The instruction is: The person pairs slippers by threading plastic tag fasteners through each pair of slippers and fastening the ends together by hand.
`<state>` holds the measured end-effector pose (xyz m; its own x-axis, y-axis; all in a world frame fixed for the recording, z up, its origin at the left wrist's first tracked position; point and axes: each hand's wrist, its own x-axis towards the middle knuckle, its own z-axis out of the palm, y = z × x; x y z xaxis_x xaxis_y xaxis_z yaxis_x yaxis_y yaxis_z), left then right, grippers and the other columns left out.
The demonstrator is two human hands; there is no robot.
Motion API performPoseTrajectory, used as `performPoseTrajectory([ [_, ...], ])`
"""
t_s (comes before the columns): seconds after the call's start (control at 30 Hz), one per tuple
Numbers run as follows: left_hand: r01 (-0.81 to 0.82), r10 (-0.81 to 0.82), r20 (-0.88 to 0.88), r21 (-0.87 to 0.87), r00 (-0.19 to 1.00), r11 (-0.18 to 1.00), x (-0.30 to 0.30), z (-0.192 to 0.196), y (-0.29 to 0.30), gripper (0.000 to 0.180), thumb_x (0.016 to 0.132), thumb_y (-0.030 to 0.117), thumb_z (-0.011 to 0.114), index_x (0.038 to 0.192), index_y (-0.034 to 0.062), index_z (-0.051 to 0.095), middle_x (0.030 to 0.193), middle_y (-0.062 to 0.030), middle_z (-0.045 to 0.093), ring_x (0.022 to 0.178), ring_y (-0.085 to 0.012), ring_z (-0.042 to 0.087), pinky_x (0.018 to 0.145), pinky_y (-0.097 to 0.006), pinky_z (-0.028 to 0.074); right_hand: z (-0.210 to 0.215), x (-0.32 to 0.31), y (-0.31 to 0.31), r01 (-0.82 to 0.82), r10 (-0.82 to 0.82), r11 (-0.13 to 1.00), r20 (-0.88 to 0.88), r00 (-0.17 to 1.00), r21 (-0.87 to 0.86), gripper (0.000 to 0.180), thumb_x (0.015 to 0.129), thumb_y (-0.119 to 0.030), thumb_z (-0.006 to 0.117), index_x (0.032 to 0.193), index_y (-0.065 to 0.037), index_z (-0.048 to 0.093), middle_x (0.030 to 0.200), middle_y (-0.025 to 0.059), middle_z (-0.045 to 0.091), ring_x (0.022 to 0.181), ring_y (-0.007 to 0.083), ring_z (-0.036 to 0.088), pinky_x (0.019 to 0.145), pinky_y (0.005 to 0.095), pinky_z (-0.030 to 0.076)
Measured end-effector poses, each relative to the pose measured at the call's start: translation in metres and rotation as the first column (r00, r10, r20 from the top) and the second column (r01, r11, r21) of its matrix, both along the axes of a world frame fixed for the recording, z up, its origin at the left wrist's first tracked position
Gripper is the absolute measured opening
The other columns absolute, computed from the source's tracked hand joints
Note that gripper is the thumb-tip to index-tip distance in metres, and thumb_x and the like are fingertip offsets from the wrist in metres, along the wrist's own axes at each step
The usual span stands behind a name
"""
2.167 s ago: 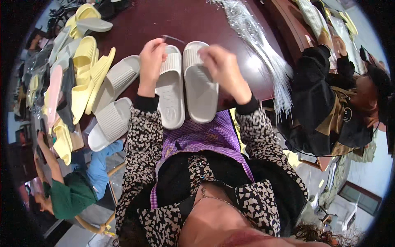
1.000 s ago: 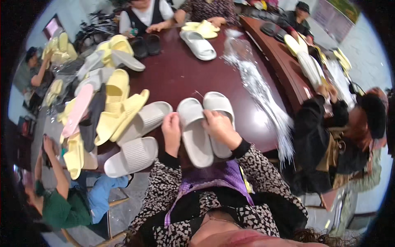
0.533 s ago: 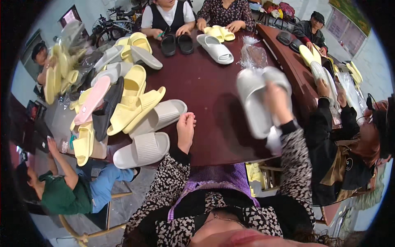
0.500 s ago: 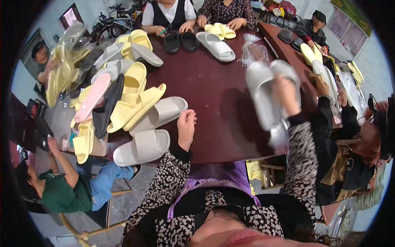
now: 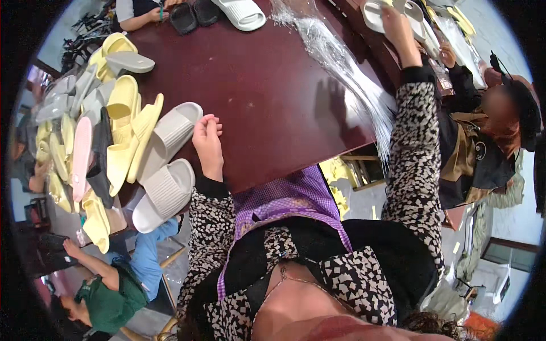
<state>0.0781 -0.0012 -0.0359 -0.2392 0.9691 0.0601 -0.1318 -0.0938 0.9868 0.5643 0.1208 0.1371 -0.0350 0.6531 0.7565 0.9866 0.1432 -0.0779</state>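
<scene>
Dark red tabletop [image 5: 267,113] fills upper middle. Right hand [image 5: 400,33], upper right of frame: fingers closed on pale grey slippers [image 5: 372,18], a side-by-side pair; fingertips partly hidden. Left hand [image 5: 208,145], left of centre: fingers curled, bunched at tips, can't tell if pinching anything; just beside ribbed grey slippers [image 5: 170,129]. Farther left: yellow slippers [image 5: 121,105], pink slipper [image 5: 82,150]. Clear strands [image 5: 347,65] run upper middle to right. Black slippers [image 5: 183,19] at top; co-worker in green [image 5: 116,301], lower left.
</scene>
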Motion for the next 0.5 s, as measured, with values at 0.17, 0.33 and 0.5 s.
performPoseTrajectory([
  [0.17,-0.035,0.036,-0.036,0.033,0.999,0.999,-0.016,-0.001,-0.006,0.016,0.096,0.012,0.051,0.103,-0.0003,0.057,0.093,-0.0061,0.062,0.079,-0.0106,0.058,0.070,-0.023,0.048,-0.062,-0.074,-0.046,-0.190,0.130,0.955,-0.253,0.959,-0.230,0.022,0.084,-0.020,0.062,0.093,-0.001,0.068,0.088,0.0222,0.066,0.082,0.0369,0.065,0.074,0.0413,0.052],
  [0.33,0.000,0.001,-0.043,0.037,0.999,0.999,-0.012,-0.002,-0.007,0.016,0.096,0.012,0.051,0.103,-0.0005,0.057,0.093,-0.0064,0.061,0.080,-0.0109,0.058,0.071,-0.024,0.048,-0.122,-0.091,-0.066,-0.104,0.014,0.905,-0.218,0.976,-0.411,0.027,0.081,-0.023,0.066,0.096,-0.001,0.068,0.089,0.0214,0.067,0.086,0.0370,0.064,0.077,0.0422,0.051],
  [0.5,0.007,-0.006,-0.032,0.025,0.999,1.000,-0.012,-0.001,-0.006,0.016,0.096,0.012,0.051,0.103,-0.0006,0.057,0.092,-0.0060,0.061,0.079,-0.0108,0.058,0.071,-0.024,0.048,-0.153,-0.099,-0.064,0.061,-0.057,0.926,0.021,0.998,-0.372,0.024,0.079,-0.022,0.067,0.092,-0.001,0.066,0.090,0.0204,0.065,0.088,0.0390,0.061,0.076,0.0460,0.048],
])
